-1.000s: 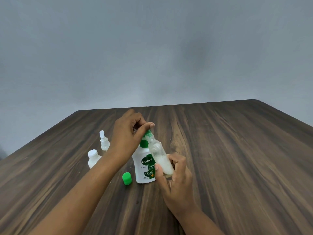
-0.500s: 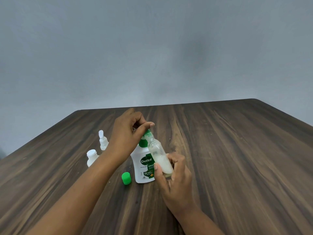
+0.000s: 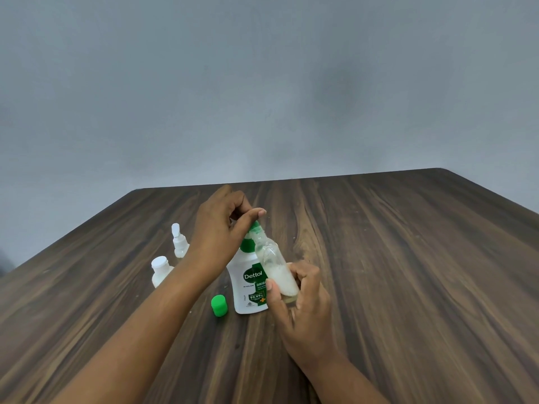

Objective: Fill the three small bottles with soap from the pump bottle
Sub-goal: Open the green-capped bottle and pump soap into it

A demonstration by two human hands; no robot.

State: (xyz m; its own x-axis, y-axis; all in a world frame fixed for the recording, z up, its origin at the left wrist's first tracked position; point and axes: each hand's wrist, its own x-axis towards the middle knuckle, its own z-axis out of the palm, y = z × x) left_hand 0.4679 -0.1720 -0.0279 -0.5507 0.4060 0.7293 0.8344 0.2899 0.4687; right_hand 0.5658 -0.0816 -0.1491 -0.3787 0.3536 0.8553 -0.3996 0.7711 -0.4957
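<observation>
The white pump bottle (image 3: 248,284) with a green label stands on the wooden table (image 3: 393,272). My left hand (image 3: 218,231) rests on its green pump head, thumb on top. My right hand (image 3: 297,298) holds a clear small bottle (image 3: 275,269) tilted, its open neck right under the pump spout; white soap fills its lower part. Two more small bottles stand to the left: a white-capped one (image 3: 159,272) and a spray-topped one (image 3: 178,242), both partly hidden by my left forearm.
A loose green cap (image 3: 218,305) lies on the table just left of the pump bottle. The table's far edge meets a plain grey wall. Bare wood stretches to the right.
Almost nothing differs. Both hands keep their grip and the clear bottle stays at the spout; the view has shifted very slightly.
</observation>
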